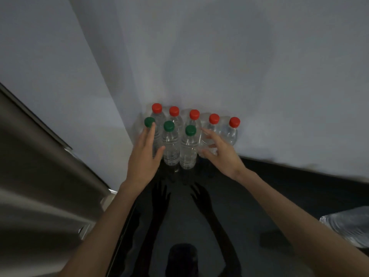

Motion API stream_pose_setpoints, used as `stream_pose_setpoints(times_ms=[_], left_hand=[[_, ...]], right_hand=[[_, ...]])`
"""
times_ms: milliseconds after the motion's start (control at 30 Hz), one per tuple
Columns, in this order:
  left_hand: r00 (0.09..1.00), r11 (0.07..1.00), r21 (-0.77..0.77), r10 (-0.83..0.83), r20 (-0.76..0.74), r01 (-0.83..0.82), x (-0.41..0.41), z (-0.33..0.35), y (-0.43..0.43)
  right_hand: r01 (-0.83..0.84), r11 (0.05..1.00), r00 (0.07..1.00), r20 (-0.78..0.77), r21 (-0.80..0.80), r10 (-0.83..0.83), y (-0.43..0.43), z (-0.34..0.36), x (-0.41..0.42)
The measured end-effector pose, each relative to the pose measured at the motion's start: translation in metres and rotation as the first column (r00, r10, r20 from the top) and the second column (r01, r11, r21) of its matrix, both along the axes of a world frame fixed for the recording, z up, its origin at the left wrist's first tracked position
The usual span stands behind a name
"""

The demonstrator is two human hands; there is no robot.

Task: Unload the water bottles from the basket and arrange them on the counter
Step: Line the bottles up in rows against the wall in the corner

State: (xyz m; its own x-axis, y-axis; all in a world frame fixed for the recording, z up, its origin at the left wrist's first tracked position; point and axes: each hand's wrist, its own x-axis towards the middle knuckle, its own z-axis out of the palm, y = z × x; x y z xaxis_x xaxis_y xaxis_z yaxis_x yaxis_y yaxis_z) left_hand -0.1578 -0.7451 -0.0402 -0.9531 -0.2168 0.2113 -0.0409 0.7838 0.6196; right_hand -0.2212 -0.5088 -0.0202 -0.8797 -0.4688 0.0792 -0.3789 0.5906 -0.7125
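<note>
Clear water bottles stand upright in two rows on the glossy black counter [199, 206], in the corner by the white wall. The back row has several red-capped bottles [231, 130]. The front row has three green-capped bottles [170, 144]. My left hand [144, 156] lies with straight fingers against the leftmost green-capped bottle [149, 122], fingertips near its cap. My right hand [219, 154] is spread open beside the rightmost green-capped bottle [188, 148], its fingers around the lower part of a red-capped bottle [211, 126]. No basket is in view.
A stainless-steel appliance side [46, 166] rises at the left, close to the counter's edge. A crinkled clear plastic pack [349, 224] lies at the right edge. White walls [239, 66] close the corner behind the bottles.
</note>
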Motion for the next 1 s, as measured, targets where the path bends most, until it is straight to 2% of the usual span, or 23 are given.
stream_pose_setpoints(times_ms=[67, 133, 267, 367, 467, 667, 1000], left_hand=[[0.999, 0.994, -0.103, 0.041, -0.015, -0.043, 0.017, 0.013, 0.018], [0.998, 0.989, -0.143, 0.038, -0.049, -0.044, 0.034, 0.026, 0.041], [0.994, 0.971, -0.240, -0.039, -0.102, 0.013, 0.055, 0.048, 0.095], [0.987, 0.954, -0.288, -0.117, -0.114, 0.080, 0.065, 0.060, 0.145], [0.967, 0.921, -0.351, -0.223, -0.123, 0.168, 0.071, 0.066, 0.197], [0.927, 0.880, -0.375, -0.357, -0.116, 0.292, 0.084, 0.072, 0.306], [0.892, 0.866, -0.226, -0.452, 0.029, 0.446, 0.100, 0.066, 0.461]], right_hand=[[-0.007, 0.999, 0.992, -0.128, 0.052, 0.014, 0.020, 0.017, 0.020], [0.006, 0.995, 0.974, -0.225, 0.101, 0.017, 0.042, 0.030, 0.040], [0.114, 0.959, 0.923, -0.384, 0.259, -0.005, 0.093, 0.045, 0.074], [0.219, 0.938, 0.889, -0.451, 0.270, -0.077, 0.139, 0.050, 0.095], [0.316, 0.909, 0.858, -0.490, 0.273, -0.151, 0.187, 0.054, 0.112], [0.424, 0.853, 0.832, -0.503, 0.304, -0.234, 0.297, 0.063, 0.144], [0.466, 0.829, 0.841, -0.446, 0.309, -0.307, 0.459, 0.050, 0.195]])
